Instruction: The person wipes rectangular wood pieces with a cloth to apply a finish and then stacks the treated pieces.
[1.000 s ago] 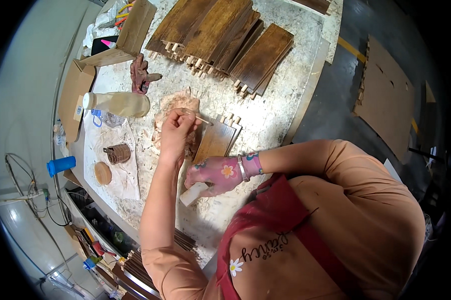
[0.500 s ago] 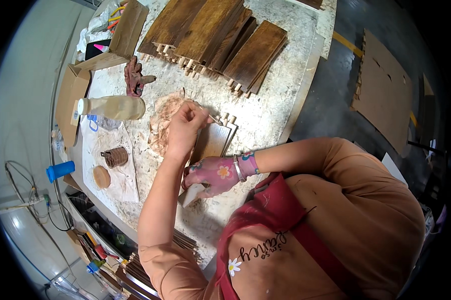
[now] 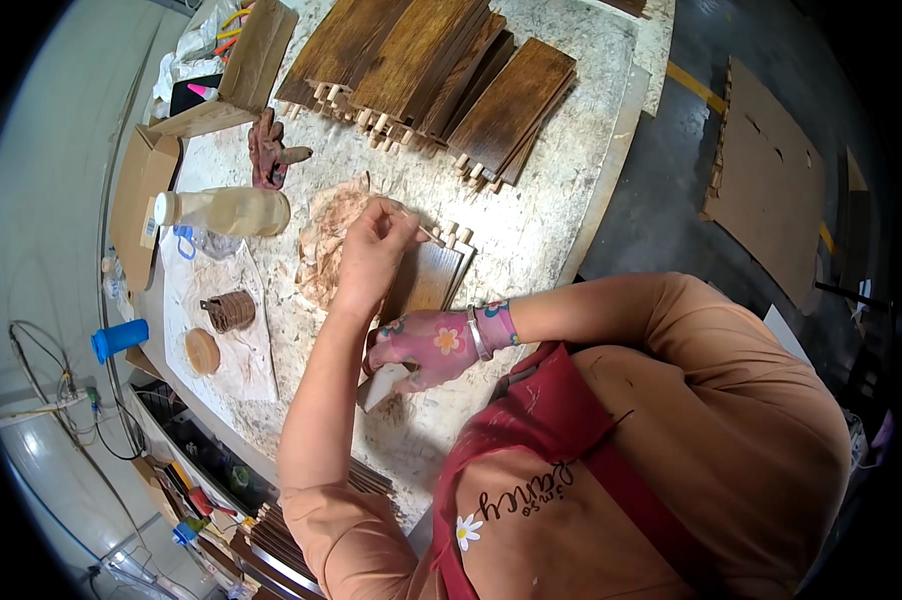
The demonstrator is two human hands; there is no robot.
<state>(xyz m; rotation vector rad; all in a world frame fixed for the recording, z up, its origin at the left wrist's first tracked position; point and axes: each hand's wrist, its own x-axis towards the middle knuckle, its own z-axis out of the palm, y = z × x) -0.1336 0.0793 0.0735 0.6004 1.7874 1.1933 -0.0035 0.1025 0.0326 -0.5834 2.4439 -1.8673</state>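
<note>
Left hand [image 3: 374, 250] pinches stick [image 3: 430, 236] near board's [image 3: 421, 282] pegs [image 3: 451, 233]

Right hand [image 3: 426, 350] grips white block [image 3: 381, 388]; board seems stiff, light: grasp edges.

The wooden board [image 3: 429, 277] at centre looks smooth and slightly glossy; the cloth rag [image 3: 321, 238] left of centre, rough, matt; the upper-left box [image 3: 255, 62], matt cardboard.

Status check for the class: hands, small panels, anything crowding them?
Left hand pinching thin stick near dowelled end of small brown panels. Gloved right hand gripping white block by their other end. Crumpled cloth close beside left hand.
</note>
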